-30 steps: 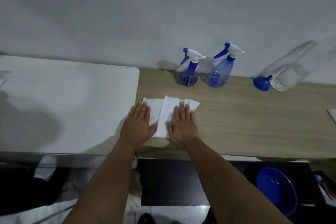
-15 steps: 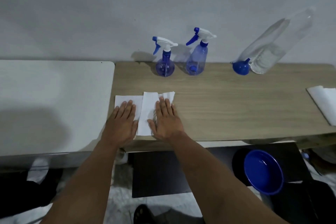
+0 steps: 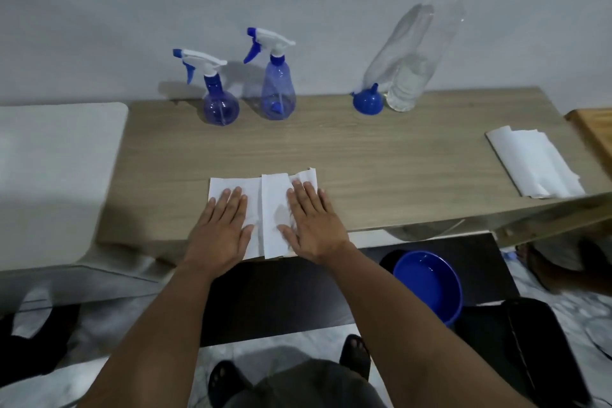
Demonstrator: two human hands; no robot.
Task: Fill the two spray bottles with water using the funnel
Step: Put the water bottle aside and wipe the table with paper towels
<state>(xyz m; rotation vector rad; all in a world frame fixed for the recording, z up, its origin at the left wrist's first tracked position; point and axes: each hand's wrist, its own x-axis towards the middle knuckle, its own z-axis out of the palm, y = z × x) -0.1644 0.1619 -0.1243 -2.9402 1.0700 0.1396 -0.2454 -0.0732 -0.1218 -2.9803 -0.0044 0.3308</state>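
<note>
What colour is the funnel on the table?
Blue; the funnel shows best in the head view.

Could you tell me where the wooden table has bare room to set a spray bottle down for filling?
Bare wood lies between the paper under both hands and the towels, in front of the funnel. The back edge is crowded.

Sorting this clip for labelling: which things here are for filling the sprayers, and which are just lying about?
For the job: round sprayer; tall sprayer; funnel; water bottle.
Lying about: tissue under both hands; folded tissue; blue basin.
</note>
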